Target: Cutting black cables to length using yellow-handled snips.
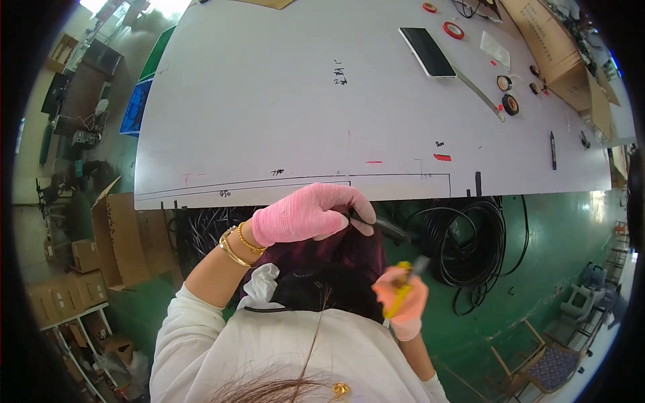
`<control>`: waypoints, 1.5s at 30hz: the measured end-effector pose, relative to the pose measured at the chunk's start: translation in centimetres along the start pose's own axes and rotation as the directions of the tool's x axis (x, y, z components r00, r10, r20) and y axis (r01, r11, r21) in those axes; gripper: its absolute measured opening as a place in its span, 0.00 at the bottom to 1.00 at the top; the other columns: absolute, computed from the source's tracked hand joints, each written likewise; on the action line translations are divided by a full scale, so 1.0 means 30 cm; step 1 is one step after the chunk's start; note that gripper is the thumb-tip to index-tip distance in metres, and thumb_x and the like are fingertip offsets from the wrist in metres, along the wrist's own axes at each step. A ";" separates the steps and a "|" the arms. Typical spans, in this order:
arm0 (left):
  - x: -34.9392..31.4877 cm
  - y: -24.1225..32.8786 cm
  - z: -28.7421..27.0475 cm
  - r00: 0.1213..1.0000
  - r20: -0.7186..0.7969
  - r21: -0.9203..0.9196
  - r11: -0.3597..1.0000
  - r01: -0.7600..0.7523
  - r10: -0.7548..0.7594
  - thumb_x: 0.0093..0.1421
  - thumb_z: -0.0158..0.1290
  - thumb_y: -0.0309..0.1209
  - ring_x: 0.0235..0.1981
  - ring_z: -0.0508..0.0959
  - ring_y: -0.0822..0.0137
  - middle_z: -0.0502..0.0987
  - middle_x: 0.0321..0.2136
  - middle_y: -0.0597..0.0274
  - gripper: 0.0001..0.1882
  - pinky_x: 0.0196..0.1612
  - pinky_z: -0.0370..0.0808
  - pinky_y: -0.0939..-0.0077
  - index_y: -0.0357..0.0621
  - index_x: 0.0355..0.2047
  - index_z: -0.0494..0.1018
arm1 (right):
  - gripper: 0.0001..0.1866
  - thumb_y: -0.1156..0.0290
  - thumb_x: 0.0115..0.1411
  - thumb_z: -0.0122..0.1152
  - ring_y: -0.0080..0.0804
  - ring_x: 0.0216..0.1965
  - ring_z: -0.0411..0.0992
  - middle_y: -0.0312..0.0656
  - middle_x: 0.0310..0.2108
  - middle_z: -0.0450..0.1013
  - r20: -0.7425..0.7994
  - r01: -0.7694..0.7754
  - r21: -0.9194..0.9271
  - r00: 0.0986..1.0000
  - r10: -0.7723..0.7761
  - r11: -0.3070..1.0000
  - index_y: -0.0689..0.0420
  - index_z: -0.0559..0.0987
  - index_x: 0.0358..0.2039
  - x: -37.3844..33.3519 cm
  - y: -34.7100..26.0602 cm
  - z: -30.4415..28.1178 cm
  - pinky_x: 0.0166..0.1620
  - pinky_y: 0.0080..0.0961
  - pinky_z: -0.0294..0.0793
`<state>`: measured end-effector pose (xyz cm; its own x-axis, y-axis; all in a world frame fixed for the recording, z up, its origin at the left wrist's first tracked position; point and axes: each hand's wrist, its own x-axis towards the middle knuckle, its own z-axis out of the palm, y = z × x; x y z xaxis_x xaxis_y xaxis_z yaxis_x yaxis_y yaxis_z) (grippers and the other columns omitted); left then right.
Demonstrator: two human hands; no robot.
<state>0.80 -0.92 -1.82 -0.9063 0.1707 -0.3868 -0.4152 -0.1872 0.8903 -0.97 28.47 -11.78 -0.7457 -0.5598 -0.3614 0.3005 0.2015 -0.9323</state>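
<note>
My left hand (310,213), in a pink knit glove, is at the front edge of the table. Its thumb and fingers pinch a dark length of cable (392,229) that sticks out to the right, over the lap. Lower and to the right, my right hand (403,303) wears an orange-pink glove and is closed around a yellow-handled tool (399,293). The tool's dark tip points up and right, apart from the cable. Motion blur hides its exact kind.
The white table (269,107) bears drawn lines, a phone-like slab (427,52), tape rolls (510,104) and a marker (553,150). Coiled black cable (494,248) lies below its edge on the right. Cardboard boxes (131,235) stand left, a chair (547,366) lower right.
</note>
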 end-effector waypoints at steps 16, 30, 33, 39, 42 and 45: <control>-0.495 -0.095 -0.021 0.803 -0.553 0.512 0.851 0.114 0.225 0.50 0.57 0.18 0.52 0.77 0.61 0.76 0.55 0.53 0.24 0.54 0.75 0.68 0.36 0.51 0.74 | 0.25 0.77 0.32 0.79 0.40 0.22 0.67 0.43 0.25 0.77 0.381 0.636 -0.531 0.770 -0.512 0.560 0.58 0.63 0.17 0.165 -0.379 0.200 0.27 0.30 0.69; -0.366 -0.154 -0.028 0.627 -0.497 0.156 0.772 -0.616 0.600 0.63 0.51 0.22 0.31 0.68 0.74 0.69 0.38 0.62 0.03 0.28 0.65 0.78 0.42 0.37 0.70 | 0.18 0.73 0.48 0.71 0.36 0.36 0.76 0.36 0.38 0.80 0.511 0.840 -0.337 0.542 -0.667 0.425 0.54 0.78 0.40 0.358 -0.439 0.311 0.46 0.32 0.69; -0.518 -0.350 -0.203 0.698 -0.506 -0.469 0.517 -0.716 0.507 0.68 0.43 0.25 0.39 0.67 0.67 0.64 0.40 0.65 0.05 0.32 0.69 0.74 0.51 0.34 0.65 | 0.12 0.71 0.55 0.67 0.45 0.39 0.77 0.40 0.33 0.79 0.725 0.709 -0.248 0.588 -0.359 0.660 0.57 0.75 0.38 0.324 -0.431 0.394 0.44 0.35 0.74; -0.436 -0.033 -0.103 0.202 -0.967 -0.233 0.220 -0.947 -0.153 0.73 0.45 0.35 0.23 0.54 0.75 0.57 0.32 0.72 0.11 0.28 0.56 0.80 0.50 0.33 0.57 | 0.05 0.75 0.58 0.59 0.36 0.32 0.80 0.39 0.29 0.79 0.633 0.207 -0.279 0.774 0.017 0.938 0.59 0.72 0.31 0.286 -0.535 0.367 0.42 0.30 0.77; -0.557 -0.228 -0.325 0.369 -0.638 -0.325 0.198 -0.925 0.676 0.73 0.44 0.34 0.22 0.53 0.75 0.59 0.33 0.71 0.07 0.27 0.56 0.80 0.49 0.37 0.61 | 0.15 0.72 0.49 0.68 0.39 0.33 0.76 0.38 0.34 0.78 0.607 0.821 -0.546 0.526 -0.596 0.168 0.55 0.71 0.35 0.338 -0.477 0.412 0.49 0.35 0.74; -0.560 -0.279 -0.380 0.371 -0.812 -0.394 0.047 -0.918 0.450 0.75 0.41 0.34 0.21 0.54 0.78 0.66 0.41 0.66 0.11 0.25 0.56 0.81 0.42 0.50 0.67 | 0.17 0.71 0.44 0.69 0.36 0.32 0.74 0.32 0.36 0.78 0.610 0.827 -0.561 0.426 -0.668 0.015 0.52 0.72 0.33 0.357 -0.515 0.388 0.53 0.39 0.70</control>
<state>18.59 -13.25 -5.53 -0.5879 -0.8065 0.0622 0.7812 -0.5462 0.3023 -6.66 10.01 -1.04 -0.1558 -0.8636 0.4795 -0.9462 -0.0090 -0.3235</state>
